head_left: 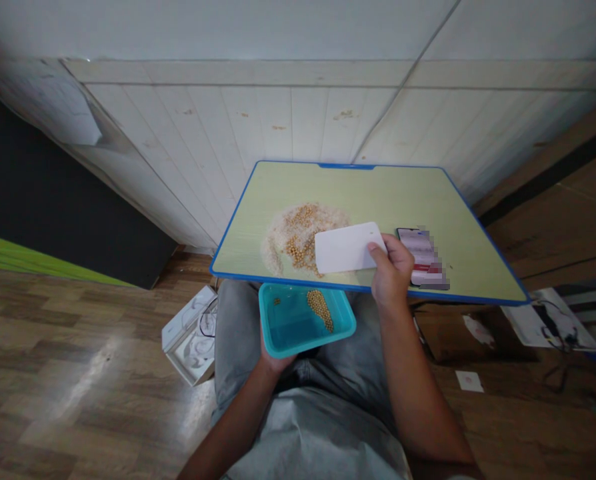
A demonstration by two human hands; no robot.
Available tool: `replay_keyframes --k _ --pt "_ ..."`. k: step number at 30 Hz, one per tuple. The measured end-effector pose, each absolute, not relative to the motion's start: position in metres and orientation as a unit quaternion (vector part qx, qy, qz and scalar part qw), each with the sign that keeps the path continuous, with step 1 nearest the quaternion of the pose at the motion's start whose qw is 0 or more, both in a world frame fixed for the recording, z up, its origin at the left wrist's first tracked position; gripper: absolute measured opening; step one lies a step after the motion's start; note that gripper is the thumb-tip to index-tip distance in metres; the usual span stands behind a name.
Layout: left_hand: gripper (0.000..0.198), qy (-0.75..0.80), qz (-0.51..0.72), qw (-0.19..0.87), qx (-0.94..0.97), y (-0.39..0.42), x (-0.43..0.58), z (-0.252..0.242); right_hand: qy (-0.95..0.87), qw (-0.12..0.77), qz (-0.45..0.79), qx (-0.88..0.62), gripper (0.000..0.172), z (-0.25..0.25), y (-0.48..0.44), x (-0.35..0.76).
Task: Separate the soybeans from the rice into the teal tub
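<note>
The left hand (277,361) is clasped on a turquoise tub (291,350), gripping it at its near left side from below; most of its fingers are hidden under the tub. The tub is held over the person's lap, just below the near edge of a small table (403,190) with a blue rim, and is tilted a little. Inside it, round tan beans (321,311) lie in one elongated cluster toward the right side, and a much smaller, darker clump (277,301) sits near the far left corner; the rest of its floor shows bare blue. The right hand (393,270) is closed on a white card (345,249), thumb on top at the card's right end, and holds it over the right part of a heap on the table. The two hands are well apart. The heap is of pale grains (277,230) with more tan beans among them, thickest near its middle and partly hidden by the card. A phone (418,257) lies just right of the right hand. On the floor to the left stands an open white box (175,333) holding whitish items too blurred to name; at the right, under the table, is a brown carton (445,340).
</note>
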State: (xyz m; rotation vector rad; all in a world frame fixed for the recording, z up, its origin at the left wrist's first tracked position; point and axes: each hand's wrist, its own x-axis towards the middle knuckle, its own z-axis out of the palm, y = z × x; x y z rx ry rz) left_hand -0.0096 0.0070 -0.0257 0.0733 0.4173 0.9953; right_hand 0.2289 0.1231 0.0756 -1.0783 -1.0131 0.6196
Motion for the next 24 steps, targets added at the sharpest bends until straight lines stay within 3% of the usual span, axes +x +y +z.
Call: replay_keyframes --k 16,24 --pt "0.073 0.33 0.475 0.815 0.038 0.011 -0.007 -0.023 -0.451 0.701 0.289 -0.471 0.019 0.071 0.124 0.231" --pt "0.066 0.271 0.486 0.83 0.027 0.015 0.003 -0.017 -0.452 0.696 0.292 -0.476 0.019 0.075 0.123 0.229"
